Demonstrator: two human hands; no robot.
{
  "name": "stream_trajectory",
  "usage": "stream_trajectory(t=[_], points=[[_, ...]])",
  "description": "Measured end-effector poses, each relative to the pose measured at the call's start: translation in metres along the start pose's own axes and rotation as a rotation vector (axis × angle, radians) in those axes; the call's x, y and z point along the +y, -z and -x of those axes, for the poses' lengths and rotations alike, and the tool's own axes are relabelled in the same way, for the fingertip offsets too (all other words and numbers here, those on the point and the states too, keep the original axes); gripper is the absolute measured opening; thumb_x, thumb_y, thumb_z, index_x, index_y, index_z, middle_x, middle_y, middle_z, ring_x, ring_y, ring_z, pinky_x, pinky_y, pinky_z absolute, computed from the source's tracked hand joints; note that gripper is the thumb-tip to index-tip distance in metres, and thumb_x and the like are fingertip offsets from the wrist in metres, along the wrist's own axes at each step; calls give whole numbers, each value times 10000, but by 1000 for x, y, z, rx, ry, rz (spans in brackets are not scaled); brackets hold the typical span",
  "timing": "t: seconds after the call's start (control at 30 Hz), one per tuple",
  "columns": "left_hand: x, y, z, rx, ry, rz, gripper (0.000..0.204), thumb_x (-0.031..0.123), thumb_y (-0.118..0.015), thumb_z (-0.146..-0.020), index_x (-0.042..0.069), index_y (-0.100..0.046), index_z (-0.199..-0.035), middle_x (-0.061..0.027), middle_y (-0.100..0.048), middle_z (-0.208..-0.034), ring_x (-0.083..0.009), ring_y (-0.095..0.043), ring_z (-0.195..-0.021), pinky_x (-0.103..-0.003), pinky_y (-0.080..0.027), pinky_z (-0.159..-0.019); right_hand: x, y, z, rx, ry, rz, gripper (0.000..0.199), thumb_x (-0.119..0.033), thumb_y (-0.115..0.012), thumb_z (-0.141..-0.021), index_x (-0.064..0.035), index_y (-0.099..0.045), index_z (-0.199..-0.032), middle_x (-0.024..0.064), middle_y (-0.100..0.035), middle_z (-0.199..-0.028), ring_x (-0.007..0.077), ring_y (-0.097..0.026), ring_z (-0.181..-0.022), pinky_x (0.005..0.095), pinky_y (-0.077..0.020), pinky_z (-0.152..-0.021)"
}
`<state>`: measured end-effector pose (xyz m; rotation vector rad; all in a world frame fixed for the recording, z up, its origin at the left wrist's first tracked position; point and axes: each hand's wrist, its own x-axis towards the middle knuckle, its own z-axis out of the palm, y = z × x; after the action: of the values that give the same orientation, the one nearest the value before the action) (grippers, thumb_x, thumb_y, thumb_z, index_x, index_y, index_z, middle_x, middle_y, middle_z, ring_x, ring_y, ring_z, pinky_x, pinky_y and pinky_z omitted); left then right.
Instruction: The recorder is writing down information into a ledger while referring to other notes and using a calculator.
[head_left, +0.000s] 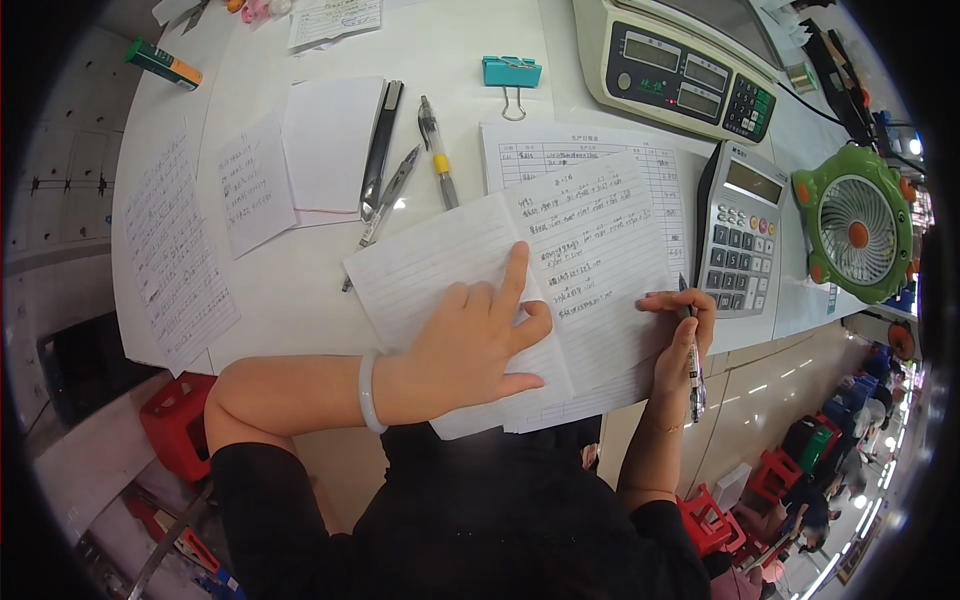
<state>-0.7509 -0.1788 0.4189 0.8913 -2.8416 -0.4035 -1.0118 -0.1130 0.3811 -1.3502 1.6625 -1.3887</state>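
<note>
An open lined notebook [610,262] with handwriting on its right page lies in front of me, over a printed form [590,140]. My left hand [480,335] rests on its blank left page, holding nothing. The index finger stretches toward the middle fold, the thumb is held apart, and the other fingers bend. A pale bangle is on that wrist. At the notebook's right edge, my right hand [688,325] holds a pen [695,375] that slants down past the thumb. Its fingertips touch the written page.
Right of the notebook are a calculator [738,235], a green fan [855,225] and a scale [690,75]. A teal binder clip [511,72] stands behind. To the left lie pens [437,150], a black stapler [382,145], handwritten sheets [170,250] and a green tube [163,63]. Red stools [175,425] stand below.
</note>
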Motion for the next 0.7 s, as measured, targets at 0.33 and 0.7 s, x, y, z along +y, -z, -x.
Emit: stream_trajectory(t=[0.33,0.7], points=[[-1,-5,1,-15,-25,3,628,528,-672,-686,202,-561,-1211,-356,-290,-1377,-170,-434,-560,-245,-382,-539,1,1,0,-2,0,44,528,-543,-426,-912,-21,-461,-985,141,-656,-795,232,-612,-863,356,-431,-862],[3,-5,2,8,-107,-69,575,494,-621,-760,100,-550,-1172,-194,-441,-1325,-155,-420,-590,-250,-373,-526,2,0,1,4,2,45,537,-546,-430,-910,-17,-459,-992,149,-653,-795,238,-611,-866,365,-437,-864]])
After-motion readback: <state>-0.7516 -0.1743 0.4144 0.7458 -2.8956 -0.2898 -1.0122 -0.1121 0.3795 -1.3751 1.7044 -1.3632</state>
